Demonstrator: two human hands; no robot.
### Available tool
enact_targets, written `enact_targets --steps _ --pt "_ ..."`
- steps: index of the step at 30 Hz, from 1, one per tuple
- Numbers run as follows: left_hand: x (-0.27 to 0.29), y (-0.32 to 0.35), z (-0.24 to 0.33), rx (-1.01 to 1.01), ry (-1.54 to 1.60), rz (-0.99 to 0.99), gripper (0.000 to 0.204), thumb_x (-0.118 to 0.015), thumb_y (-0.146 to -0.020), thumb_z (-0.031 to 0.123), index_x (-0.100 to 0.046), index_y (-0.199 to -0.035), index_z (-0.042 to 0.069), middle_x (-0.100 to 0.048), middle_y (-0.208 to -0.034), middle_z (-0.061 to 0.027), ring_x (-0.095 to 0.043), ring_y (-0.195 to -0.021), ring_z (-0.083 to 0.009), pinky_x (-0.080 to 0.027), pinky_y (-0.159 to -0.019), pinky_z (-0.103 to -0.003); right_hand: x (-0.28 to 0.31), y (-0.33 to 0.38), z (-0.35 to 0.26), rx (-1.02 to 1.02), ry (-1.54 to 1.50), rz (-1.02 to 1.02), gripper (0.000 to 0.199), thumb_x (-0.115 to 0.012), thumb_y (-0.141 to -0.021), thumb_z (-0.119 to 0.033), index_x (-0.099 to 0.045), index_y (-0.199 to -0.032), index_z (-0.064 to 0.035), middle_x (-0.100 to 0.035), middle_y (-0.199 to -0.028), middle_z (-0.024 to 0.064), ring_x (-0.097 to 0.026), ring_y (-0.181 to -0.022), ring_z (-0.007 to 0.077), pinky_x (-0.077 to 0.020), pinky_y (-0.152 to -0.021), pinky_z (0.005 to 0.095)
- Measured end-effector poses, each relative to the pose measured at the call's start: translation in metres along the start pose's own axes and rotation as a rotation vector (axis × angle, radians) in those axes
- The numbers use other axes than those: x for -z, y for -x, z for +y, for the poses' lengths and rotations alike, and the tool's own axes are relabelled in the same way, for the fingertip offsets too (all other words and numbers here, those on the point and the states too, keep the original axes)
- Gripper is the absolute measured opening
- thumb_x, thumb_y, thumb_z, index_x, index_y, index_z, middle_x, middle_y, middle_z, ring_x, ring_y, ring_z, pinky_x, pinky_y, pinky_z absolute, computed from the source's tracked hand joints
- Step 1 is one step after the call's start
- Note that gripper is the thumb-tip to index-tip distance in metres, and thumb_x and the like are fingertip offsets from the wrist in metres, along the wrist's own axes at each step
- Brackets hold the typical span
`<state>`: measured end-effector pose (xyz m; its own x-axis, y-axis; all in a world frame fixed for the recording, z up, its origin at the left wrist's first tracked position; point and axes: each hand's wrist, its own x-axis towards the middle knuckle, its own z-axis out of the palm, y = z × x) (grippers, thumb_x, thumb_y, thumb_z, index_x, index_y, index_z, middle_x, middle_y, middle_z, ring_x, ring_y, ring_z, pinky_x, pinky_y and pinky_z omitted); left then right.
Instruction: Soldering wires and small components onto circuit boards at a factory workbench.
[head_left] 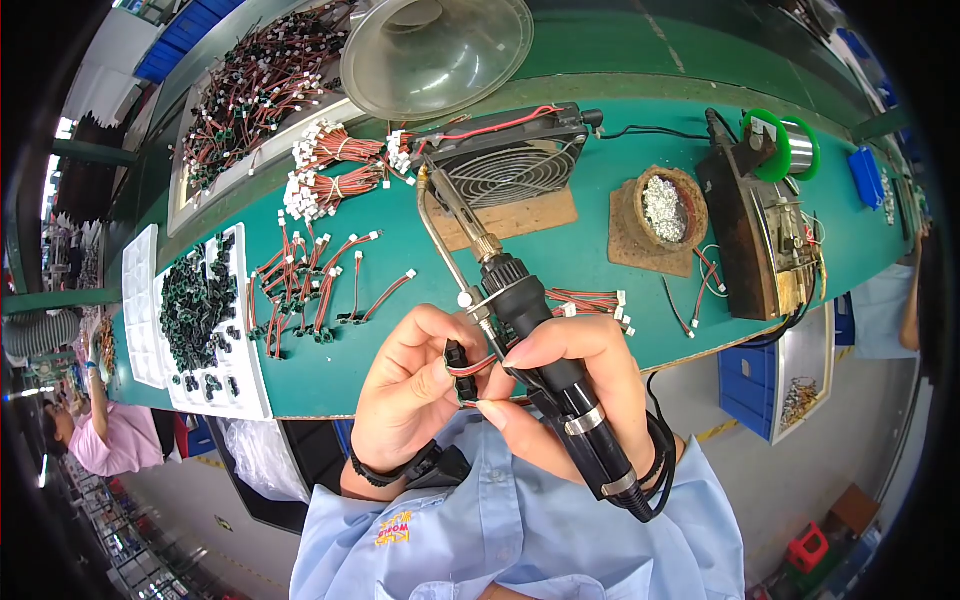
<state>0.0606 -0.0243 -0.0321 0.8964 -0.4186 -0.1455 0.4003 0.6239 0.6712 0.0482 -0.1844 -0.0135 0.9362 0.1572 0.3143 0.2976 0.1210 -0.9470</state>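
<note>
Presently both hands are up against my chest, just past the tabletop's (592, 262) near edge. My left hand (402, 378) pinches a small black part (458, 368) between thumb and fingers, closed down to the part's own width; red and dark wires run across it. My right hand (618, 388) is wrapped round a black soldering iron (522, 305), fingers closed on the handle, barrel slanting up and away toward the far edge. A thin metal tube (440, 240) runs alongside the barrel. Right fingertips reach to just beside the black part; whether they touch it, I cannot tell.

Near left corner: white tray (246, 385) heaped with dark green parts (192, 300), a second pale tray (140, 310) beside it, nearer the left edge. To the tray's right, a scatter of red-and-black leads (300, 282) with white plugs. Tied lead bundles (345, 185) sit by the far edge, left of a black fan (512, 165) on a wooden board (548, 210). Right of that, a brown bowl (632, 220) of silvery bits. Toward the right edge: dark box (725, 235), green-flanged wire spool (768, 150), blue bin (866, 178).
</note>
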Motion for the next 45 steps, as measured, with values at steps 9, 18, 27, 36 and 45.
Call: enact_targets --steps 9,18,27,36,45 --pt "0.0007 0.0005 -0.0011 -0.001 -0.004 0.009 0.023 -0.058 -0.087 0.016 -0.047 -0.101 0.002 -0.054 -0.094 -0.0087 -0.054 -0.086 -0.0155 -0.044 -0.075 -0.028 0.0020 -0.0015 -0.0006 0.003 0.012 -0.014 0.043 -0.066 -0.073 0.007 -0.040 -0.105 -0.0023 -0.058 -0.081 0.0106 -0.060 -0.072 0.0135 -0.0484 -0.063 0.0263" --pt "0.0004 0.0000 -0.0009 0.012 -0.026 0.010 0.023 -0.059 -0.086 0.015 -0.047 -0.100 0.001 -0.054 -0.095 -0.0085 -0.054 -0.088 -0.0155 -0.042 -0.078 -0.028 0.0057 -0.0017 -0.0017 -0.014 0.038 -0.023 0.045 -0.067 -0.071 0.008 -0.040 -0.105 -0.0018 -0.058 -0.084 0.0105 -0.061 -0.074 0.0138 -0.0493 -0.065 0.0268" --pt "0.0002 0.0006 -0.0014 0.001 -0.032 0.008 0.024 -0.060 -0.085 0.016 -0.047 -0.098 0.002 -0.054 -0.094 -0.0082 -0.054 -0.087 -0.0157 -0.042 -0.077 -0.028 0.0056 -0.0007 -0.0008 -0.032 0.012 -0.020 0.046 -0.068 -0.070 0.009 -0.040 -0.105 -0.0027 -0.058 -0.083 0.0101 -0.061 -0.075 0.0137 -0.0494 -0.066 0.0270" --pt "-0.0018 0.0005 -0.0010 0.019 -0.032 0.024 0.026 -0.061 -0.085 0.018 -0.047 -0.099 0.001 -0.055 -0.094 -0.0080 -0.055 -0.086 -0.0151 -0.044 -0.076 -0.028 0.0053 -0.0012 -0.0003 0.004 0.022 -0.013 0.047 -0.068 -0.069 0.009 -0.041 -0.105 -0.0035 -0.059 -0.078 0.0086 -0.061 -0.073 0.0131 -0.0483 -0.065 0.0259" --pt "-0.0033 0.0013 0.0000 0.023 -0.049 0.032 0.027 -0.062 -0.084 0.019 -0.048 -0.099 0.001 -0.055 -0.096 -0.0074 -0.055 -0.087 -0.0144 -0.044 -0.076 -0.027 0.0060 -0.0017 -0.0019 -0.060 -0.022 -0.008 0.047 -0.069 -0.068 0.008 -0.041 -0.105 -0.0039 -0.060 -0.079 0.0077 -0.061 -0.075 0.0122 -0.0472 -0.066 0.0249"
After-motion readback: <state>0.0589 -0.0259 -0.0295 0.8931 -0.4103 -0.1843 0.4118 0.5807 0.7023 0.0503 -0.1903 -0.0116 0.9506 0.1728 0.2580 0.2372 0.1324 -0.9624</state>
